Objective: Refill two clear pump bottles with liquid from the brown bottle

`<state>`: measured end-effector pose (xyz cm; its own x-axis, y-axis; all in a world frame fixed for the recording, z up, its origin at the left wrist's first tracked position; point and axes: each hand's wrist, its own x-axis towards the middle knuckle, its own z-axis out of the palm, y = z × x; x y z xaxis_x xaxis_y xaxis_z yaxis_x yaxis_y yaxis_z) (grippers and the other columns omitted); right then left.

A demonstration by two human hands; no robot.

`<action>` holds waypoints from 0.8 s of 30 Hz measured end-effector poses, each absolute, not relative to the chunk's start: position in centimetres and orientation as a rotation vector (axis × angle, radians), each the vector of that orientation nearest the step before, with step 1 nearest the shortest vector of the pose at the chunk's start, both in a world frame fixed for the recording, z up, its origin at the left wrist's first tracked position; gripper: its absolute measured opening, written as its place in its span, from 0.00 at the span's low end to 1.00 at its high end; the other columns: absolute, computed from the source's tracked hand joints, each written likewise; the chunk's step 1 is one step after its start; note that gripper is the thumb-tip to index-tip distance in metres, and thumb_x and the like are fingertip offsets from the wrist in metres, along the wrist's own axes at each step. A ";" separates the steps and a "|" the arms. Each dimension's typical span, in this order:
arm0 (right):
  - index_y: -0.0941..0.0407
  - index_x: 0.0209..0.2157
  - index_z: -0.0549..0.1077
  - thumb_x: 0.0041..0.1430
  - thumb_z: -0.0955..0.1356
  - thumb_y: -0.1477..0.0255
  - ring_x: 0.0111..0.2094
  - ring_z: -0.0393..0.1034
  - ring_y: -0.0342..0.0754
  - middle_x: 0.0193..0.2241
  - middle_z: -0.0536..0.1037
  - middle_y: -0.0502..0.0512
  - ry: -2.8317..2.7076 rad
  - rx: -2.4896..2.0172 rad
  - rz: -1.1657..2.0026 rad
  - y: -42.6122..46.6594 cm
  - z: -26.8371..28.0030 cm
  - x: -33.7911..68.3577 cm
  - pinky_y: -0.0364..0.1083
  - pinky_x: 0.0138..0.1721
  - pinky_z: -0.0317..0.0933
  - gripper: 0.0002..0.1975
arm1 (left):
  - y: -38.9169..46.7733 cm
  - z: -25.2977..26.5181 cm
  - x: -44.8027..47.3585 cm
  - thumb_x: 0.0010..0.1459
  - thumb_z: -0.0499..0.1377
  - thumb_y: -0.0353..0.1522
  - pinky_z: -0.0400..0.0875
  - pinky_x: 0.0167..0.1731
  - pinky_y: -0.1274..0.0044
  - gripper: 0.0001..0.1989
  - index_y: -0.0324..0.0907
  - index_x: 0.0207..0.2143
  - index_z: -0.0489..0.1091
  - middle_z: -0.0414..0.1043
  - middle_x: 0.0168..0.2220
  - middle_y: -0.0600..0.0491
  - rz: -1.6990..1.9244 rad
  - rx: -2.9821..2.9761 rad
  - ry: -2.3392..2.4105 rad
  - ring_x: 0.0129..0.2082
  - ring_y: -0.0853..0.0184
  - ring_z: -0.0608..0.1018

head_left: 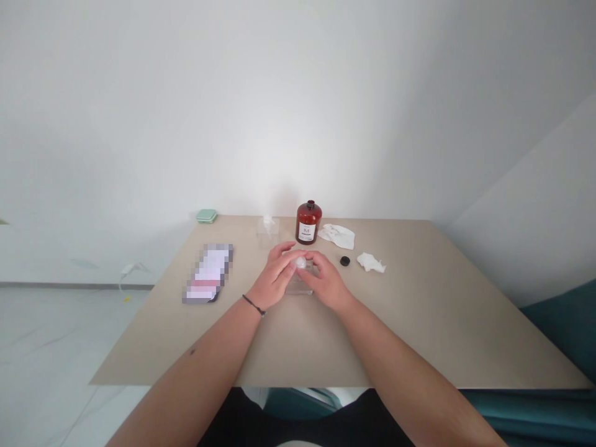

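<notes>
My left hand and my right hand meet at the middle of the table around a small, whitish, rounded piece. Thumbs and fingers of both hands press against it from either side. Below it is a clear, box-like container, partly covered by the hands. Whether the rounded piece is a lid, a stopper or something loose cannot be made out. Just behind the hands stands a brown bottle with a white label and an uncapped neck. To the right lies a small black cap.
A second clear box with something white on top stands left of the bottle. Crumpled white tissues lie to its right, with another tissue nearer. On the left are a phone with a blurred screen and a green case.
</notes>
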<state>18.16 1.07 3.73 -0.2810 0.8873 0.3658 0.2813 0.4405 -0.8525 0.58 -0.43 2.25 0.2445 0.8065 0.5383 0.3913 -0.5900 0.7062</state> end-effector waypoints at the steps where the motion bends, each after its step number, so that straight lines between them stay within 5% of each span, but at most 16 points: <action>1: 0.52 0.41 0.74 0.56 0.70 0.63 0.46 0.71 0.54 0.42 0.78 0.54 -1.796 -1.001 0.847 1.0 3.8 18.2 0.56 0.53 0.61 0.12 | -0.4 2.3 0.7 0.70 0.45 0.41 0.55 0.66 0.60 0.20 0.48 0.56 0.69 0.60 0.60 0.45 1.318 2.088 1.109 0.64 0.57 0.62; 8: 0.52 0.46 0.75 0.58 0.66 0.70 0.52 0.70 0.56 0.48 0.78 0.57 -1.873 -0.885 0.837 1.3 3.9 18.5 0.57 0.56 0.59 0.14 | -0.2 2.6 1.3 0.69 0.49 0.42 0.60 0.63 0.61 0.18 0.44 0.52 0.71 0.65 0.54 0.44 1.399 2.037 1.109 0.60 0.58 0.66; 24: 0.52 0.43 0.75 0.57 0.69 0.64 0.48 0.71 0.55 0.44 0.79 0.55 -1.790 -0.947 0.869 1.4 3.2 18.3 0.56 0.54 0.61 0.12 | -0.3 2.2 1.8 0.70 0.47 0.41 0.64 0.59 0.64 0.17 0.44 0.52 0.69 0.69 0.51 0.46 1.434 1.991 1.027 0.55 0.61 0.70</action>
